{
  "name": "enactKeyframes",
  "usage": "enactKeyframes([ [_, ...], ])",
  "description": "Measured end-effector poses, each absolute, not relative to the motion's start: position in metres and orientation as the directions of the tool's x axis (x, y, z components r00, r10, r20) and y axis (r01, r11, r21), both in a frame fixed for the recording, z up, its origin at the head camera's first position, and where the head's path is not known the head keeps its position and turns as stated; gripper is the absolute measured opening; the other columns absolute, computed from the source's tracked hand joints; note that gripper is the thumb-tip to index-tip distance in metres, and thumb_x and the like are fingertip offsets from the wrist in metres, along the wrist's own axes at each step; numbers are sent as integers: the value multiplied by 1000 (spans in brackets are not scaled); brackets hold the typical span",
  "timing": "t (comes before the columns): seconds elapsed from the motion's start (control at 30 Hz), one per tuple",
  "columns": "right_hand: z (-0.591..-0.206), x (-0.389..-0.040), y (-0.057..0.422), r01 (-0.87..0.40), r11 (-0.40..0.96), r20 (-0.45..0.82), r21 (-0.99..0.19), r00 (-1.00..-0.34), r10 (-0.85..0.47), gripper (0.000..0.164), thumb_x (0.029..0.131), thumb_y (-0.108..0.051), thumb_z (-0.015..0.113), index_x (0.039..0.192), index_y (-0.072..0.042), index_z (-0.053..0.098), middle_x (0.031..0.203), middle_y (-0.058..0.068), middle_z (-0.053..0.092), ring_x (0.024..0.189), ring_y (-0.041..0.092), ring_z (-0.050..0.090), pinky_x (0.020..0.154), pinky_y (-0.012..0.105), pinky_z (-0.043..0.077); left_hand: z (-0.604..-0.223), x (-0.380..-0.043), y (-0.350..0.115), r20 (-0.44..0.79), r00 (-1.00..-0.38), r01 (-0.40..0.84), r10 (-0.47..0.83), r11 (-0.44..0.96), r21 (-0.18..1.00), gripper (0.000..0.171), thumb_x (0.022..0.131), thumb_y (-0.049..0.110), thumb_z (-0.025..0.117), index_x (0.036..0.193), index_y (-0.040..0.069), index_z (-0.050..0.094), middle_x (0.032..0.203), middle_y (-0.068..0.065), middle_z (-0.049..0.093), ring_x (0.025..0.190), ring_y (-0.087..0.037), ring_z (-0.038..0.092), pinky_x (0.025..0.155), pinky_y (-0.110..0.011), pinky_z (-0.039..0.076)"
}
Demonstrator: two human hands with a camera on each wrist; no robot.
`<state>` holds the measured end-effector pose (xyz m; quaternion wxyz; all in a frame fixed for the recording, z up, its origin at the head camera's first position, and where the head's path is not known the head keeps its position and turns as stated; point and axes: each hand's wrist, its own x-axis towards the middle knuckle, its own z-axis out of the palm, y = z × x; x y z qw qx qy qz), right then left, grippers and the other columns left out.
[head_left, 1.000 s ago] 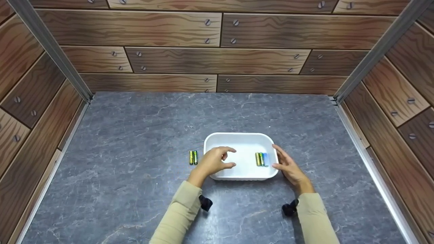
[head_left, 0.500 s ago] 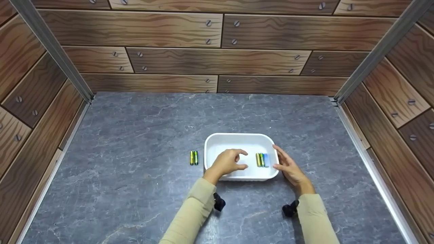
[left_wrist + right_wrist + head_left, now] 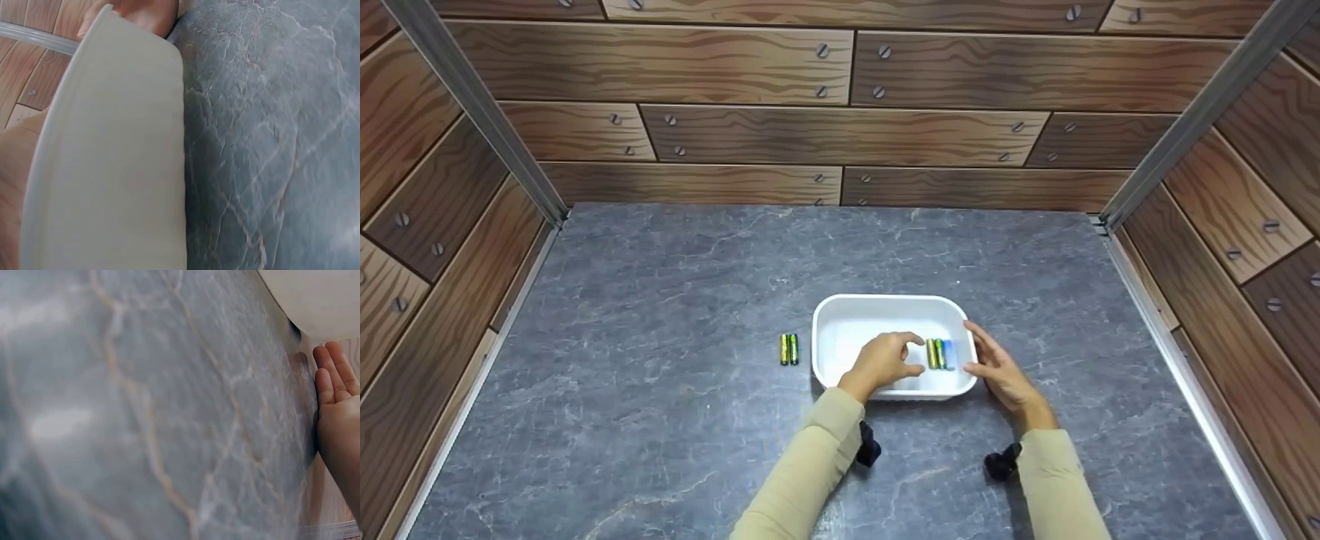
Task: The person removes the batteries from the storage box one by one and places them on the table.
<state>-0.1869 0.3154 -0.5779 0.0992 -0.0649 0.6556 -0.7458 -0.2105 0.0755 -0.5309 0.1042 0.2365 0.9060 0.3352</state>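
A white plastic basin stands on the table. Inside, near its right end, two gold-green batteries lie side by side, with a pale blue item beside them whose kind I cannot tell. My left hand reaches over the front rim, thumb and forefinger spread apart with nothing between them, just left of those batteries. At the right end of the basin my right hand touches the rim with forefinger and thumb. Its other fingers lie fairly straight by the outer wall in the right wrist view. Two more batteries lie left of the basin.
The grey marbled table extends around the basin. Wood-patterned walls enclose it at the back and both sides, with metal posts at the corners. A black wrist camera hangs beneath the left sleeve.
My left hand has moved rightward through the basin, up to the batteries inside, its fingers still spread. My right hand, the basin and all the batteries keep their places.
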Motion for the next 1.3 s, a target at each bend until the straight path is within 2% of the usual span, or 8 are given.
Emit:
enactKeyframes([
  [0.2, -578, -187, 316, 90, -103, -64, -991, -970, -233, 81, 84, 8, 62, 152, 2, 18, 131, -17, 50, 120, -7, 50, 98, 13, 42, -534, -215, 89, -54, -892, 323, 450, 714, 621, 43, 81, 29, 77, 120, 16, 66, 71, 4, 53, 62, -6, 42, 56, -19, 32],
  [0.37, -578, -188, 317, 91, -102, -65, -991, -969, -238, 81, 84, 6, 62, 152, -1, 20, 131, -18, 49, 120, -7, 50, 99, 12, 41, -536, -219, 100, -81, -909, 301, 409, 778, 551, 50, 78, 34, 79, 123, 18, 64, 100, -2, 73, 86, -13, 65, 73, -26, 51],
  [0.57, -579, -189, 318, 60, -120, -26, -991, -964, -264, 77, 85, 8, 59, 152, -1, 21, 133, -17, 50, 123, -7, 48, 100, 12, 40, -539, -222, 108, -137, -914, 269, 381, 824, 498, 58, 78, 38, 79, 130, 20, 60, 124, -1, 68, 113, -18, 65, 92, -32, 53],
  [0.67, -578, -190, 316, 81, -103, -53, -991, -967, -250, 78, 85, 9, 58, 152, 0, 19, 135, -16, 48, 124, -7, 48, 100, 12, 40, -541, -223, 109, -154, -921, 250, 359, 843, 476, 61, 77, 39, 79, 132, 21, 59, 126, 0, 67, 114, -18, 64, 94, -33, 52],
  [0.8, -574, -191, 313, 120, -71, -102, -990, -969, -224, 82, 84, 10, 59, 152, 3, 15, 151, 6, 35, 124, -7, 46, 100, 12, 40, -541, -223, 110, -170, -922, 243, 347, 863, 444, 62, 76, 41, 79, 132, 22, 59, 125, 1, 68, 114, -17, 65, 94, -32, 52],
  [0.9, -573, -191, 313, 133, -64, -117, -989, -970, -213, 83, 83, 10, 60, 152, 3, 15, 153, 9, 31, 123, -8, 46, 100, 12, 40, -542, -223, 112, -169, -921, 255, 352, 870, 422, 60, 77, 41, 79, 131, 23, 60, 122, 1, 69, 111, -16, 65, 92, -32, 53],
  [1.03, -575, -189, 314, 127, -77, -108, -989, -971, -214, 83, 83, 10, 61, 152, 2, 15, 140, -8, 40, 123, -9, 47, 101, 11, 39, -543, -221, 114, -169, -918, 268, 359, 874, 405, 57, 78, 41, 78, 129, 23, 61, 120, 1, 70, 109, -15, 66, 90, -32, 54],
  [1.3, -577, -187, 317, 112, -89, -91, -990, -972, -216, 83, 83, 8, 62, 152, 4, 15, 133, -19, 47, 123, -12, 46, 101, 9, 37, -541, -219, 117, -199, -910, 261, 364, 876, 406, 58, 78, 41, 78, 130, 22, 60, 119, 1, 69, 110, -15, 66, 90, -32, 54],
])
